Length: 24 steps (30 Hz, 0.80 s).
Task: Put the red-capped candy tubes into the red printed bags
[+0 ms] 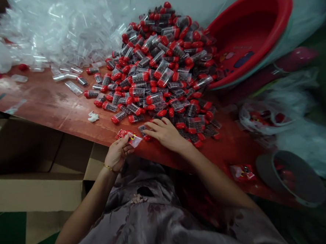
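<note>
My left hand (pixel 117 152), with a gold bracelet at the wrist, pinches a small clear packet (pixel 133 139) with red and yellow bits inside, over the table's front edge. Just right of it, my right hand (pixel 165 134) lies palm down with its fingers spread, at the near edge of a big pile of clear tubes with red caps (pixel 154 78) and dark contents. A tube (pixel 145 132) lies by its fingertips; whether they touch it is hard to tell.
Clear empty tubes (pixel 64 36) heap at the back left of the red table (pixel 57 106). A red basin (pixel 257 31) leans at the back right. A grey bucket (pixel 293 178), a packet (pixel 242 172) and a plastic bag (pixel 264 117) are at the right. An open carton (pixel 37 192) stands below left.
</note>
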Each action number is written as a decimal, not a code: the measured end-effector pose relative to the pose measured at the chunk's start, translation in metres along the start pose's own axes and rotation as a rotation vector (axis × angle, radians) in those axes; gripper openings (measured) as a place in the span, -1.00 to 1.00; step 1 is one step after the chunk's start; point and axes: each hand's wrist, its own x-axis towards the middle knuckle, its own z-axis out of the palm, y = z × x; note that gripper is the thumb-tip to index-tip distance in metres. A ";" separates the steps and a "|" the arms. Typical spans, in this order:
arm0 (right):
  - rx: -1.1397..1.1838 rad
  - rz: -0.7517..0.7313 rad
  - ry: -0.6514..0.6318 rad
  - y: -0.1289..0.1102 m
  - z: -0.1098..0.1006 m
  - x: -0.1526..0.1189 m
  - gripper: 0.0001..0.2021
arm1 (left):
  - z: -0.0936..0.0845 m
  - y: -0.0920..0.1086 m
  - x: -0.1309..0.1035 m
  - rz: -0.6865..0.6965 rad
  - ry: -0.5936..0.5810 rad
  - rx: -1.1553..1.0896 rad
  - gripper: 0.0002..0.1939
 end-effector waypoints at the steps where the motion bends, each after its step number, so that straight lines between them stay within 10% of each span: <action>1: 0.004 -0.055 -0.016 0.004 0.002 0.008 -0.67 | 0.002 0.000 -0.001 -0.010 -0.005 -0.003 -0.65; 9: 0.075 -0.233 -0.007 0.023 0.021 0.032 -0.81 | 0.000 0.008 -0.008 0.043 0.008 -0.072 -0.78; 17: 0.657 0.351 0.339 -0.020 -0.014 -0.031 -0.78 | 0.005 0.002 -0.005 0.042 -0.036 -0.071 -0.71; 24: 1.096 0.687 0.359 -0.070 -0.023 -0.042 -0.76 | 0.013 -0.007 -0.006 0.008 -0.109 0.016 -0.57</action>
